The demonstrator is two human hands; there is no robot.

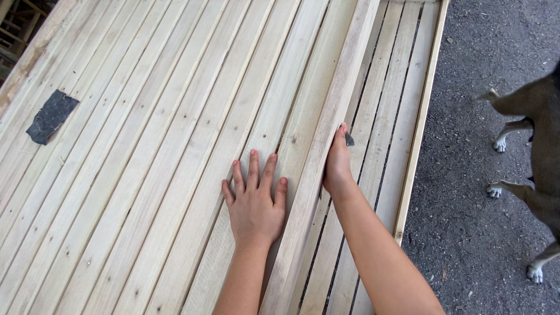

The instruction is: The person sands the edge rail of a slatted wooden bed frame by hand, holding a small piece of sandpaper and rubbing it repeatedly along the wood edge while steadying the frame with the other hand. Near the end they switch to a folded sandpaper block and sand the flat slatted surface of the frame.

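Note:
Pale wooden slats (151, 151) lie side by side across most of the view. My left hand (254, 198) rests flat on them, palm down, fingers spread. Just to its right a raised slat (326, 146) runs from bottom centre to the top. My right hand (338, 163) presses against the right side of that raised slat, holding a small dark piece of sandpaper (349, 139) that peeks out past my fingers.
A second dark sandpaper sheet (51, 116) lies on the slats at the left. Lower slats with gaps (391, 116) sit inside a thin wooden frame edge (421, 116). Beyond it is grey gravel ground (466, 233), where a dog (539, 146) stands at the right.

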